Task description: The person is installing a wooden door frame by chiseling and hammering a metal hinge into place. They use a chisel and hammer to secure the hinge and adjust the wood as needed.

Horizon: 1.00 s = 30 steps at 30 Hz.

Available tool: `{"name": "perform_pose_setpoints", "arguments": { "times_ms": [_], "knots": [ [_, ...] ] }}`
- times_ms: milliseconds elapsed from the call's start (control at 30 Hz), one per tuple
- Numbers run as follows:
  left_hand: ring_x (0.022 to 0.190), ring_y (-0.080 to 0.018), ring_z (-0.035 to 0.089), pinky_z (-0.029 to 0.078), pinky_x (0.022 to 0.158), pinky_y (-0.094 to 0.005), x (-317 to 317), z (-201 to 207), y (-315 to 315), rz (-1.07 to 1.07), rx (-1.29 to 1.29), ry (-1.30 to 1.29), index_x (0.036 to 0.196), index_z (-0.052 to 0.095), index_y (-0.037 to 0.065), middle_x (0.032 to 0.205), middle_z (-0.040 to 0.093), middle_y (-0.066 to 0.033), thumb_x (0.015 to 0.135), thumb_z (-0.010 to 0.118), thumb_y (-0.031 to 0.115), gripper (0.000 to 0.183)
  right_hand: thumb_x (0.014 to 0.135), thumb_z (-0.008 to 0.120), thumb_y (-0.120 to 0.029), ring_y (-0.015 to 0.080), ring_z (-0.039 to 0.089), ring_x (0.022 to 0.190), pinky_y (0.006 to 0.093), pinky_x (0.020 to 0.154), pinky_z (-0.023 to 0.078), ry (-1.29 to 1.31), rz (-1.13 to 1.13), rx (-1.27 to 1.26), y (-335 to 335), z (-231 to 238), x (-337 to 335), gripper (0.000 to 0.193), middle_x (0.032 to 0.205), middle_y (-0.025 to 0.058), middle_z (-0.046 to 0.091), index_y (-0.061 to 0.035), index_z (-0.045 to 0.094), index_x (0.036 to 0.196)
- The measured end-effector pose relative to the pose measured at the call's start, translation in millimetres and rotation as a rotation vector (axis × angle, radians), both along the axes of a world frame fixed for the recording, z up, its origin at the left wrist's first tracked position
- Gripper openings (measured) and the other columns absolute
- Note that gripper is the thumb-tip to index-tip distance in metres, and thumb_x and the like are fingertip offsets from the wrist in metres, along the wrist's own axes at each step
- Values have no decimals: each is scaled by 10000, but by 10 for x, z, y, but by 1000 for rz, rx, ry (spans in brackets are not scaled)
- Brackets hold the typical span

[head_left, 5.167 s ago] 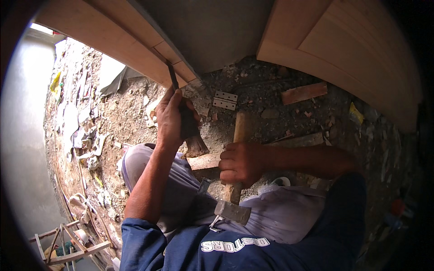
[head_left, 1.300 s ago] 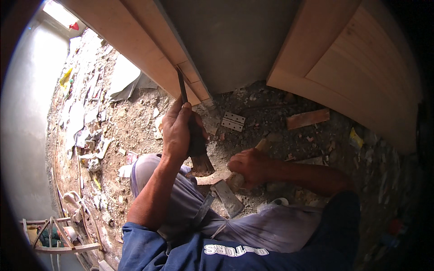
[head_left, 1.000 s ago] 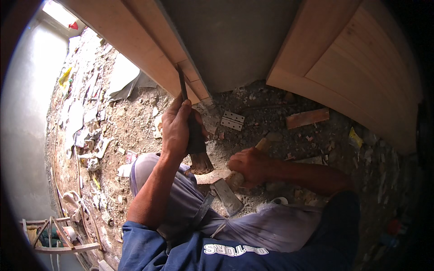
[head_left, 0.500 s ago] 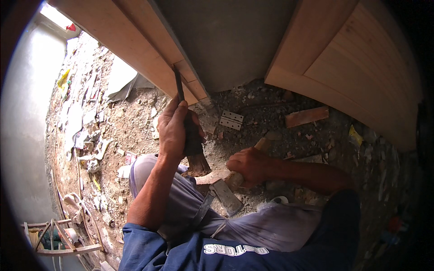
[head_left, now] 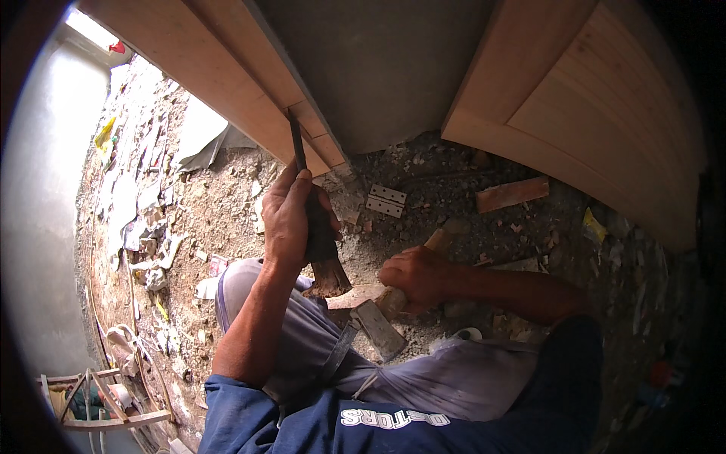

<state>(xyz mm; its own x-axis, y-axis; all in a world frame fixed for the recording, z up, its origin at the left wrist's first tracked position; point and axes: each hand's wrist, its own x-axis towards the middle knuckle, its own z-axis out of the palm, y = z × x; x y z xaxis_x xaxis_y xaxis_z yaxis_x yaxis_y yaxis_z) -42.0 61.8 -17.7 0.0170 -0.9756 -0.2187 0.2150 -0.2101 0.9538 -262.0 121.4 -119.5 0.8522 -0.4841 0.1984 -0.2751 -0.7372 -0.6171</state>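
Note:
My left hand (head_left: 286, 225) is closed around a chisel (head_left: 297, 141) with a dark-wrapped grip and a frayed wooden butt. Its blade tip meets the wooden door frame (head_left: 234, 68), beside lines marked or cut across the wood. Lower and to the right, my right hand (head_left: 417, 277) grips the wooden handle of a hammer (head_left: 380, 331). The hammer's blocky metal head hangs near my legs, apart from the chisel's butt. On the ground between the frame and my right hand lies a metal hinge (head_left: 386, 200), opened flat with screw holes showing.
A panelled wooden door (head_left: 590, 113) stands at the right. A reddish wood offcut (head_left: 513, 194) lies on the rubble floor near it. Paper and plastic scraps (head_left: 155, 265) litter the left side, along a grey wall (head_left: 49, 197). A wooden tool carrier (head_left: 113, 421) sits at lower left.

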Motion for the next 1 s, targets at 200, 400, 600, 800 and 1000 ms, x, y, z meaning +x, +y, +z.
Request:
{"name": "perform_pose_setpoints", "arguments": {
  "times_ms": [200,400,600,800,1000],
  "knots": [
    [466,-171,603,529,408,-290,25,-32,-1,4,-14,7,1261,505,38,663,587,-54,1022,479,188,283,635,827,-352,329,649,804,447,708,526,-21,13,-8,-14,-5,2,490,862,113,607,-57,550,909],
    [468,-178,609,532,392,-299,31,-16,5,-1,-23,27,1234,515,39,669,587,-56,1022,492,196,265,624,825,-330,326,647,821,448,705,523,-13,5,7,-15,-11,6,471,863,114,601,-59,542,885],
    [463,-191,613,538,378,-313,36,-18,-5,0,-5,49,1259,504,43,673,588,-64,1020,497,197,285,599,828,-305,325,640,812,458,702,517,-30,-1,11,-20,-14,4,464,851,108,589,-61,541,871],
    [462,-189,611,535,380,-309,36,-13,-12,-13,-29,55,1212,522,44,674,587,-64,1016,501,191,245,616,809,-329,319,626,757,447,666,516,-67,89,13,0,209,54,431,802,100,558,-71,542,834],
    [452,-180,599,528,392,-293,5,17,-11,17,-6,58,1191,527,40,664,583,-60,1016,499,189,231,637,780,-324,313,631,748,452,667,516,-227,134,-125,118,438,161,385,831,101,577,-83,559,839]
  ]
}}
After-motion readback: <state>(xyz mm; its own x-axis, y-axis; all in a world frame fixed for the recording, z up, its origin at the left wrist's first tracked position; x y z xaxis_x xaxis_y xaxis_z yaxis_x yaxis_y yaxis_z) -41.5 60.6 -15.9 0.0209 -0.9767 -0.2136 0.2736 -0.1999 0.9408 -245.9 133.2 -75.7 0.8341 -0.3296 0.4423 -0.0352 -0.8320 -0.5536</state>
